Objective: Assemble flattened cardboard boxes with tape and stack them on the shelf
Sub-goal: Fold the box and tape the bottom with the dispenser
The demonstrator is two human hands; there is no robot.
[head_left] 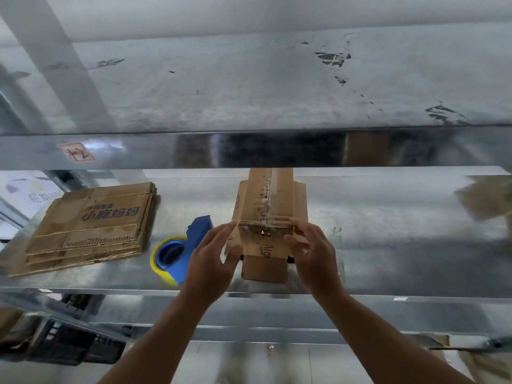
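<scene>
A small taped cardboard box (270, 206) stands on the metal shelf (388, 245), on top of other small boxes (264, 268). My left hand (212, 259) is beside the box's left side with straight fingers, its fingertips near the top corner. My right hand (311, 252) is at the box's right side with relaxed, slightly bent fingers that touch its near corner. Neither hand grips anything. A stack of flattened cardboard boxes (88, 228) lies at the left of the shelf. A blue tape dispenser with a yellow roll (177, 253) sits between that stack and my left hand.
An upper metal shelf (249, 87) hangs close above, and its front beam (249, 149) hides the top of the box stack. A red label (76, 152) is stuck on the beam. Lower shelves with dark items (72, 345) show below.
</scene>
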